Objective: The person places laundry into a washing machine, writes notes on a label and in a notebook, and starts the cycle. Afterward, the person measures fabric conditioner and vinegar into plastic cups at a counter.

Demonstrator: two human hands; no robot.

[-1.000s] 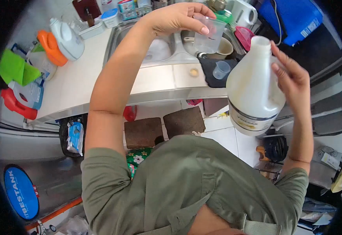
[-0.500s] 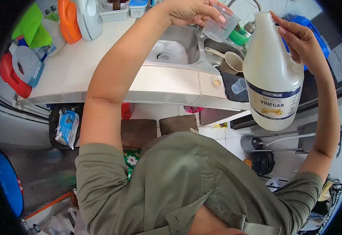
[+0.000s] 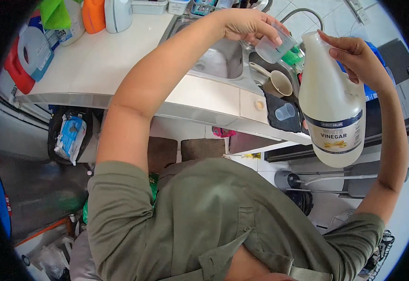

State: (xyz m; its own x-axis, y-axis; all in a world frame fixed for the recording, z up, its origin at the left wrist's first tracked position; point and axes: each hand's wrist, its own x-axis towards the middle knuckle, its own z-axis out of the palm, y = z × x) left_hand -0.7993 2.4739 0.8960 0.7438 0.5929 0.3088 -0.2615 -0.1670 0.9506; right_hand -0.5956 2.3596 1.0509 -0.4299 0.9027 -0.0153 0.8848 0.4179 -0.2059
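Note:
My left hand (image 3: 253, 27) grips a clear plastic cup (image 3: 275, 47) above the sink. A large white vinegar jug (image 3: 333, 107) hangs from my right hand (image 3: 361, 58), whose fingers are around its neck and upper handle. The jug is nearly upright, its uncapped mouth just right of the cup. Pale liquid shows through the jug's wall. On the counter edge below lies a small round cream-coloured cap (image 3: 260, 105). A second small clear cup (image 3: 285, 112) lies on a dark cloth (image 3: 277, 122) beside the jug.
A double steel sink (image 3: 232, 70) holds a beige dipper (image 3: 278, 83) in its right basin. Detergent bottles, including an orange bottle (image 3: 94, 16), line the left end of the white counter (image 3: 120, 61). A curved faucet (image 3: 307, 11) rises behind the sink.
The view has shifted and turned slightly. The cup and the jug's mouth are closer together, and both appear lower in the picture. Both hands keep their holds.

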